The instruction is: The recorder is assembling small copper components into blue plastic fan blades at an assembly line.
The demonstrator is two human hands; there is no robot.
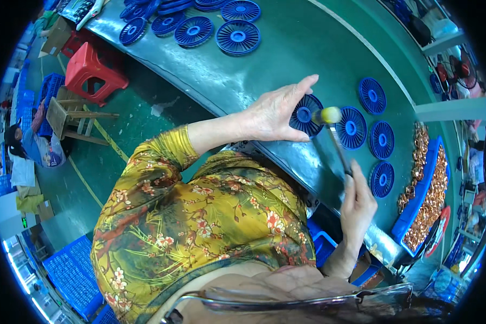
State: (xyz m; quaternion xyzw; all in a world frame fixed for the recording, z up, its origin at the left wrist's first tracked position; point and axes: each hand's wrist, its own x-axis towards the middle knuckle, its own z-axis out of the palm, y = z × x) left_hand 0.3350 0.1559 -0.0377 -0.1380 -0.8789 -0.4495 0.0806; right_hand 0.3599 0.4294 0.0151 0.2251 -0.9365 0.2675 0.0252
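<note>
My left hand is open, its fingers and thumb spread at the near side of a blue slotted plastic disc. Whether it touches the disc's rim I cannot tell. My right hand is closed around the dark handle of a small mallet. The mallet's yellowish head is over the right edge of that disc, and I cannot tell if it touches. Just to the right lies another blue disc, with several more beside it, such as the round disc nearest my right hand.
A blue tray full of copper-coloured metal parts stands at the right of the green table, with loose parts beside it. More blue discs lie at the far left. Red stools and a seated person are left.
</note>
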